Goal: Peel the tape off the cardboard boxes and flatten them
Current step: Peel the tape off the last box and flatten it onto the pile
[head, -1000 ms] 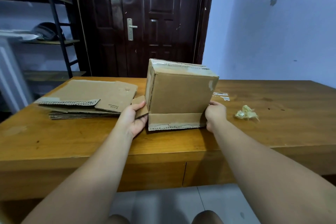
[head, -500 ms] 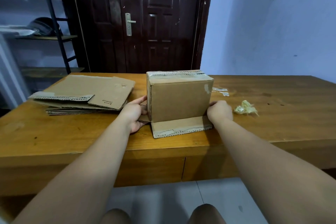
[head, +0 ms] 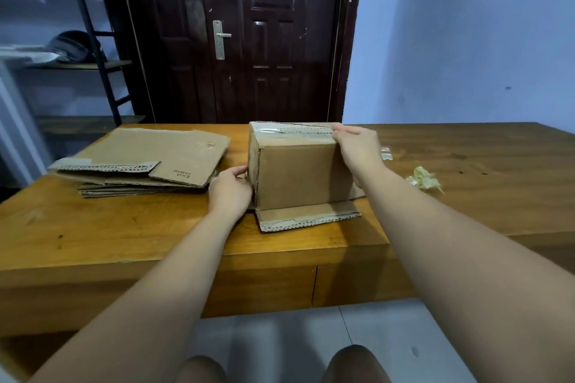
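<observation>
Box: the cardboard box [head: 298, 177] stands upright in the middle of the table [head: 124, 236]. Its bottom flap [head: 308, 218] is already loose and lies splayed toward the near edge.
Tape: a clear strip of tape [head: 295, 130] runs left to right along the top seam, and it looks fully stuck down.
Right hand: the right hand [head: 357, 141] sits at the box's top right corner with its fingertips [head: 337, 134] on the end of the strip. I cannot tell whether they have pinched it or only touch it.
Left hand: the left hand [head: 230, 190] is low against the box's left wall with the thumb on the near edge. The fingers are hidden, so I cannot tell whether they are grasping or just pressing.
Step in hand: probably lifting the right end of the top strip.
Doing it well: work a nail under the corner first. Then pull low and back along the seam toward the left, slowly, so the strip comes off whole and doesn't tear the paper facing.
Bracing: the open bottom gives little support, so the left hand should push against the pull.
Risk: the box may tip or slide left toward the stack of flattened boxes [head: 149, 152] nearby.
Afterwards: drop the strip by the tape wad [head: 424, 179] on the right.
</observation>
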A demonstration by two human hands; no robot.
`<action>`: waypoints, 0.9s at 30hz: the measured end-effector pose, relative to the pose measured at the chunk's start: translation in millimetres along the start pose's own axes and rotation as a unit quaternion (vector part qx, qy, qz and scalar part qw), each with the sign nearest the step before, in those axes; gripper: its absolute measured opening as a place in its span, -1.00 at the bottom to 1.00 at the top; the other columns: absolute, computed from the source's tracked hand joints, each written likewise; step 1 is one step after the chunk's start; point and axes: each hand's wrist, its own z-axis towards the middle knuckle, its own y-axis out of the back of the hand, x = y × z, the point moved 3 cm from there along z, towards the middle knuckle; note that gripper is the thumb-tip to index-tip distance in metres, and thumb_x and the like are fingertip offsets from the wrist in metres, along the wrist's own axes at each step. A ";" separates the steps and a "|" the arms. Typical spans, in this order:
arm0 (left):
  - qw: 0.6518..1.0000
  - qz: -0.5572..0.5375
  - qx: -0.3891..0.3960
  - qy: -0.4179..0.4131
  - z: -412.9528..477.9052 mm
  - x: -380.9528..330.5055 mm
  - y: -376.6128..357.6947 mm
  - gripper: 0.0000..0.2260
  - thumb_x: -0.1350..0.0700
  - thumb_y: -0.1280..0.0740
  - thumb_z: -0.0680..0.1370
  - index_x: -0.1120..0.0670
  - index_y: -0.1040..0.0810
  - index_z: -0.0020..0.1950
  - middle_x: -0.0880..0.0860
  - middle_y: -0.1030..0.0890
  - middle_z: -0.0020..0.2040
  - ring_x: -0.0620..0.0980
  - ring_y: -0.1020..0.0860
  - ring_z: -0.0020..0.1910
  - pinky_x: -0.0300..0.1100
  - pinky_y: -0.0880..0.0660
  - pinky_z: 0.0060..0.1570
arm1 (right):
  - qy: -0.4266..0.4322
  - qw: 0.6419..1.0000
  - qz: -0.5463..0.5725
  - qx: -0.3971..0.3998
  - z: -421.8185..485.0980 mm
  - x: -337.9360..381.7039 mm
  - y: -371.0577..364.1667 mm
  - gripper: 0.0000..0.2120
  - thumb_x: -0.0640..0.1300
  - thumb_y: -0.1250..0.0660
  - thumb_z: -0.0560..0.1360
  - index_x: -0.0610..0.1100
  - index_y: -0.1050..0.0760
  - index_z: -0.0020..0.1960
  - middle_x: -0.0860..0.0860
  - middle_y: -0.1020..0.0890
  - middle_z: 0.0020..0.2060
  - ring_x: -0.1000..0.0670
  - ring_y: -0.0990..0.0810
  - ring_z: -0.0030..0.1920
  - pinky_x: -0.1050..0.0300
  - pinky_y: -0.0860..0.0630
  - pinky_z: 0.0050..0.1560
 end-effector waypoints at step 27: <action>0.993 -0.054 -0.058 -0.093 -9.1 -65.9 19.9 -0.81 0.11 -0.20 0.61 0.03 -0.57 0.14 -0.03 -0.57 0.06 0.06 -0.48 0.17 -0.08 -0.43 0.18 | -0.084 0.994 0.054 0.049 -16.8 -3.8 -9.1 -0.43 0.06 -0.41 0.46 -0.09 -0.35 0.40 0.02 -0.49 0.13 0.02 -0.44 0.07 0.12 -0.36 0.04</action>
